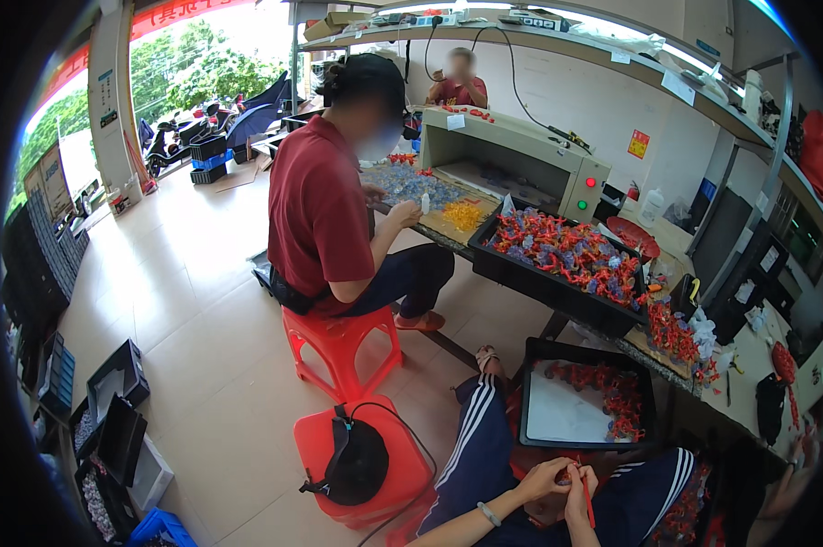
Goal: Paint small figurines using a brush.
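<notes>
Just short of the near edge of the black tray (583,445), a small part (565,476) is pinched in the fingers of the left hand (545,479); a red stick (589,509) is gripped by the right hand (577,494). The part could be dropped if the pinch is loosened. The stick's long axis is aimed bodyward; the part's is hidden.

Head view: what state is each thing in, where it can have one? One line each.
Left hand, closed on a small piece, mostly hidden
Right hand, closed on a red stick
Upper black bin, heaped full
Lower black tray, partly filled
Yellow pieces, piled loose
Machine, red light and green light apparently lit
Front red stool, bearing a black cap
Rear red stool, occupied
</notes>
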`<state>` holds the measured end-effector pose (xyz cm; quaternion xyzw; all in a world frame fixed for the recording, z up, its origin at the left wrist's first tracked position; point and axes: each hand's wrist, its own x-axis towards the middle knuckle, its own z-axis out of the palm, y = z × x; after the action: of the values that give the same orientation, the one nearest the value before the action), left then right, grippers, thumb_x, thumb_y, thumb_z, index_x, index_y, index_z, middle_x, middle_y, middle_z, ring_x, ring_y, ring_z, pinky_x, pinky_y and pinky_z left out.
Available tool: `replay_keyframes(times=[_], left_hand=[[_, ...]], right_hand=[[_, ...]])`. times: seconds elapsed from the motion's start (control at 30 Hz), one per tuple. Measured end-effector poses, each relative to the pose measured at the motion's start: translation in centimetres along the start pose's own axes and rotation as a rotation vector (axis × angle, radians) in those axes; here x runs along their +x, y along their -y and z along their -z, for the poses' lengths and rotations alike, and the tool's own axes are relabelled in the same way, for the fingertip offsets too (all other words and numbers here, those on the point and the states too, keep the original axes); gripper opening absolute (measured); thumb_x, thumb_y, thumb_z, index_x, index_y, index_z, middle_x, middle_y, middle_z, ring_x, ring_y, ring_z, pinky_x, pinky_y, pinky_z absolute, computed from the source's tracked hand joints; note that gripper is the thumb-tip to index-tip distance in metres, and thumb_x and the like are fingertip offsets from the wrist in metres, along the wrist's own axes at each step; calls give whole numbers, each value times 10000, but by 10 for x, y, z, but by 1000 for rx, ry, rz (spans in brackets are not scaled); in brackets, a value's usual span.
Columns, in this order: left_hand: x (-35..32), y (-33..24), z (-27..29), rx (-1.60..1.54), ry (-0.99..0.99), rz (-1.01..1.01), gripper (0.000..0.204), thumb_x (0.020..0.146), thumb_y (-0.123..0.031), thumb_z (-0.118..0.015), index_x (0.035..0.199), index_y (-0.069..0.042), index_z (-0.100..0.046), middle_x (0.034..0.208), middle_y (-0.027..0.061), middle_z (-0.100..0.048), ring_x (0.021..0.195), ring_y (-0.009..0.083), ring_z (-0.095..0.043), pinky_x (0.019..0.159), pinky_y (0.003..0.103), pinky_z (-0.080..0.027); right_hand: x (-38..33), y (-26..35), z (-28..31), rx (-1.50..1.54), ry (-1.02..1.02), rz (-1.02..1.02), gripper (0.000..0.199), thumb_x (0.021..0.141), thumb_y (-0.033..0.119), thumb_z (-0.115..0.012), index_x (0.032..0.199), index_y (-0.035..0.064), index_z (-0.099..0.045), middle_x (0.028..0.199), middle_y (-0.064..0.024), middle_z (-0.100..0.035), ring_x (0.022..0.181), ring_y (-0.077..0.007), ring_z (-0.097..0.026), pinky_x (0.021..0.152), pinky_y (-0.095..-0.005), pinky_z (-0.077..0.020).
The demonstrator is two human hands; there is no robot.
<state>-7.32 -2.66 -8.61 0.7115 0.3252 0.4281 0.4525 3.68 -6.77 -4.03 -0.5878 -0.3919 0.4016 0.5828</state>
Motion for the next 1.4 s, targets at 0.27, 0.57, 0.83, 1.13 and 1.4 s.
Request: replay_keyframes(times=[0.27, 0.57, 0.83, 1.13, 1.4], left_hand=[[0, 2, -1, 8, -6, 18, 526, 745, -255, -745, 1182, -31, -556, 1157, 145, -609, 1024, 347, -604, 853, 392, -499], [6, 0, -2, 3, 36, 39, 517, 747, -244, -739, 1181, -30, -558, 1163, 147, -603, 1034, 346, -601, 855, 390, -500], [6, 5, -5, 16, 49, 94, 515, 747, -226, -737, 1188, -29, -555, 1171, 141, -600, 1026, 343, -604, 857, 389, -500], [8, 5, -7, 26, 29, 132, 525, 726, -192, -761, 1186, -46, -555, 1109, 121, -605, 961, 301, -625, 803, 360, -510], [15, 6, -9, -2, 51, 161, 483, 748, -123, -736, 1187, -44, -549, 1094, 117, -595, 969, 292, -624, 819, 352, -502]], right_hand=[[4, -8, 1, 46, -7, -47, 332, 875, 75, -629, 688, 116, -359, 694, 43, -382, 672, -49, -375, 617, -208, -352], [8, -15, 8, 76, -26, -50, 328, 885, 73, -620, 683, 107, -364, 674, 39, -390, 629, -50, -380, 579, -207, -338], [14, -25, 10, 95, -23, -52, 328, 887, 69, -617, 684, 108, -361, 669, 41, -398, 630, -45, -379, 568, -208, -336], [18, -39, 10, 110, -20, 4, 338, 895, 97, -627, 691, 106, -358, 668, 43, -419, 632, -34, -387, 563, -203, -342], [26, -43, 11, 178, -2, -37, 354, 893, 103, -623, 677, 118, -344, 655, 57, -374, 621, -24, -347, 544, -194, -310]])
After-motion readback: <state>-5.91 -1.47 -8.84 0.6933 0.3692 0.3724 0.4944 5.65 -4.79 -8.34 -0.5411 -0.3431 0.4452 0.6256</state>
